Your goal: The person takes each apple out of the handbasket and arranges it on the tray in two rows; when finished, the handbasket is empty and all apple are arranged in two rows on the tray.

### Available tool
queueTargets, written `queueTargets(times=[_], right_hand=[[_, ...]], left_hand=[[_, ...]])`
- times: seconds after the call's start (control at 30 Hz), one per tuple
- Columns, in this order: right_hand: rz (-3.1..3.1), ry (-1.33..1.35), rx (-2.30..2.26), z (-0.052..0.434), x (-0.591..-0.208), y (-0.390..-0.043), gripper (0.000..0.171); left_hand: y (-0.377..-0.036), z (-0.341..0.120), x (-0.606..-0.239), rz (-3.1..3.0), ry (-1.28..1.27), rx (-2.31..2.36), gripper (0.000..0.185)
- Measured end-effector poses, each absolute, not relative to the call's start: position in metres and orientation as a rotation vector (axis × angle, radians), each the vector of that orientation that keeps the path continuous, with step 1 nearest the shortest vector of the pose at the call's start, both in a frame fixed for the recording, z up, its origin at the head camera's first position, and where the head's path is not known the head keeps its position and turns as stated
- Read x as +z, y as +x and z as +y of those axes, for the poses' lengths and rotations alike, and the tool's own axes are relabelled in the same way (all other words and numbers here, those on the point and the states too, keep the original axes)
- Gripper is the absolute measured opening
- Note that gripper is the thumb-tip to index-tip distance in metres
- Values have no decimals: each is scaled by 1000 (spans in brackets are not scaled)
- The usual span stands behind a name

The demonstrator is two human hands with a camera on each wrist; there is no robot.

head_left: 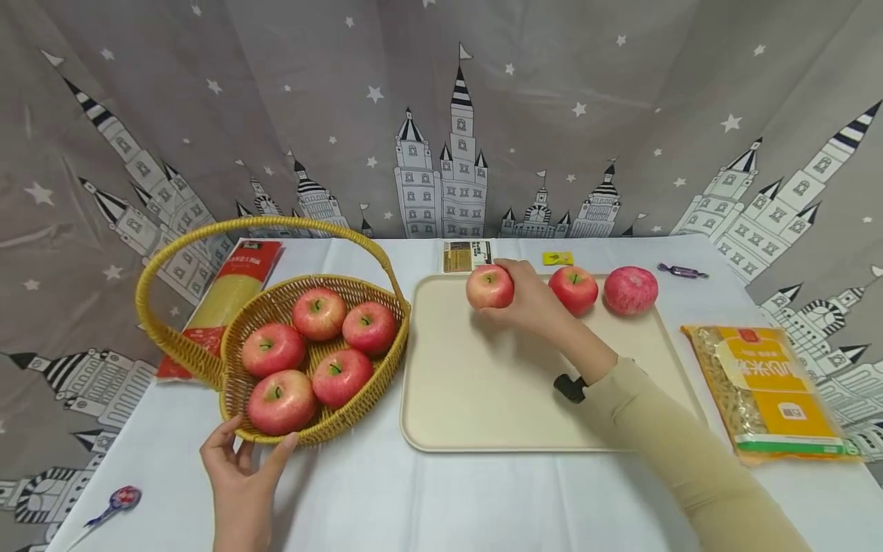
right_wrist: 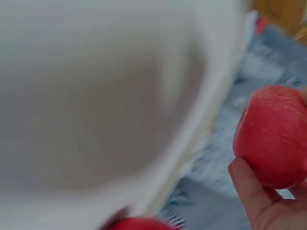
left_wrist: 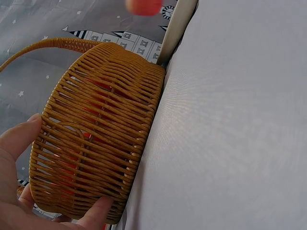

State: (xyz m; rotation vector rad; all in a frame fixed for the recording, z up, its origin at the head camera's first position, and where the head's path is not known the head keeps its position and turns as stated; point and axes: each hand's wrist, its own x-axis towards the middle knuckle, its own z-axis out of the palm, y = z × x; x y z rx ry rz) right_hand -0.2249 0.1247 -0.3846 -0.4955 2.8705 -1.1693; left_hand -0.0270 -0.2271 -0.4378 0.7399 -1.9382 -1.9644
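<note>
Above the tray (head_left: 441, 414), our right fingers (right_wrist: 248, 188) clamped an apple (head_left: 488, 287); our left fingers (left_wrist: 97, 213) gripped the basket (head_left: 359, 411) of five apples (head_left: 282, 401).

- The wicker basket (head_left: 366, 399) stands on the table (head_left: 483, 506), to the left of the tray (head_left: 476, 406).
- Five apples (head_left: 342, 379) are in the basket.
- One apple (head_left: 490, 287) is in the right hand (head_left: 530, 299), near the tray's far edge.
- Two other apples (head_left: 574, 291) are at the tray's far right part.
- Behind the tray lie a small packet (head_left: 466, 256) and a candy (head_left: 557, 258).
- The noodle package (head_left: 776, 391) lies right of the tray; another candy (head_left: 682, 271) is farther back.
- The pasta package (head_left: 248, 268) is partly behind the basket.
- The lollipop (head_left: 124, 498) lies front left.
</note>
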Motion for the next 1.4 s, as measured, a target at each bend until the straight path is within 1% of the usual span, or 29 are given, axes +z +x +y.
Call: queueTargets(times=[0.13, 0.23, 0.37, 0.5, 0.57, 0.63, 0.8, 0.93, 1.07, 1.2, 1.4], right_hand=[[2880, -323, -1115, 140, -401, -240, 82], [2888, -254, -1076, 144, -409, -248, 82], [2910, -201, -1030, 145, -415, -254, 86], [2971, -210, -877, 143, -408, -251, 94], [3027, -264, -763, 137, -398, -246, 96], [3077, -366, -659, 127, -385, -237, 92], [3035, -740, -646, 82, -356, -203, 74], [2892, -1022, -631, 37, -350, -176, 62], [2796, -1246, -518, -10, -354, -164, 58], [2738, -1304, -411, -46, -363, -163, 60], [2696, -1215, -272, -75, -375, -164, 58]], left_hand=[[-25, -228, -439, -1952, 769, -1956, 77], [-25, -228, -439, -1961, 785, -1953, 77], [-26, -228, -437, -1956, 790, -1950, 77], [-26, -226, -436, -1966, 800, -1947, 76], [-26, -226, -435, -1972, 804, -1947, 76], [-26, -226, -435, -1973, 801, -1950, 76], [-26, -226, -434, -1962, 786, -1960, 76], [-26, -227, -435, -1974, 796, -1953, 76], [-26, -229, -435, -1983, 818, -1948, 77], [-26, -229, -435, -1986, 822, -1949, 77], [-25, -229, -435, -1996, 800, -1944, 75]])
